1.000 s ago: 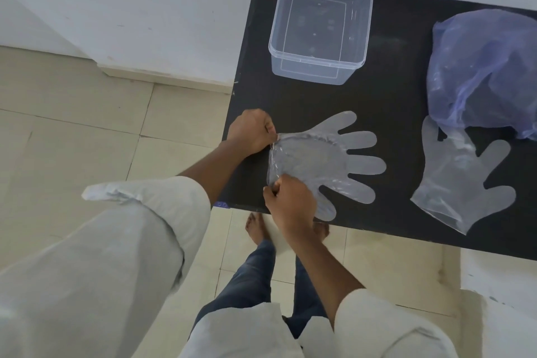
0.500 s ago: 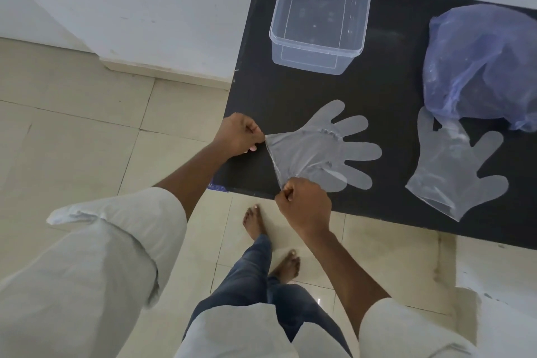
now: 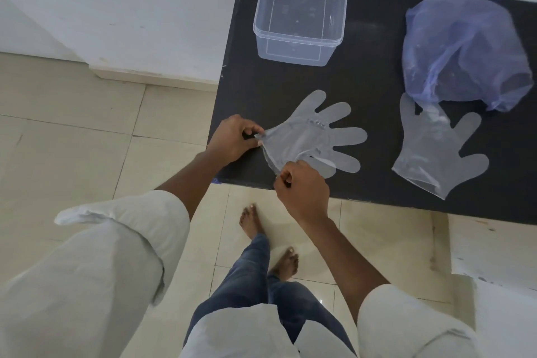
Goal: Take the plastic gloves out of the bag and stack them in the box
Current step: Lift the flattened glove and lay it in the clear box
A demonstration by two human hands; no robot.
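Head view: a clear plastic glove [image 3: 311, 136] is held at its cuff by both hands, the left hand [image 3: 232, 141] pinching the far corner of the cuff and the right hand [image 3: 302, 187] pinching the near corner, so that the cuff edge is drawn taut between them while the glove's fingers lie spread on the black table [image 3: 363, 75]. The clear box [image 3: 299, 14] stands near the wall, well apart from the glove, and appears to be empty. A second glove [image 3: 436, 148] lies to the right, its fingertips tucked just under the mouth of the blue bag [image 3: 462, 49]. The step in hand is judged to be the lifting of the held glove toward the box. It would be done well if both pinches were kept firm and level, since film this thin is likely to sag, cling or fold on itself when one corner is slackened. The glove should be carried flat, lowered fingers-first into the box, and let go only once it is laid smooth on the bottom, so that later gloves can be stacked squarely on it.
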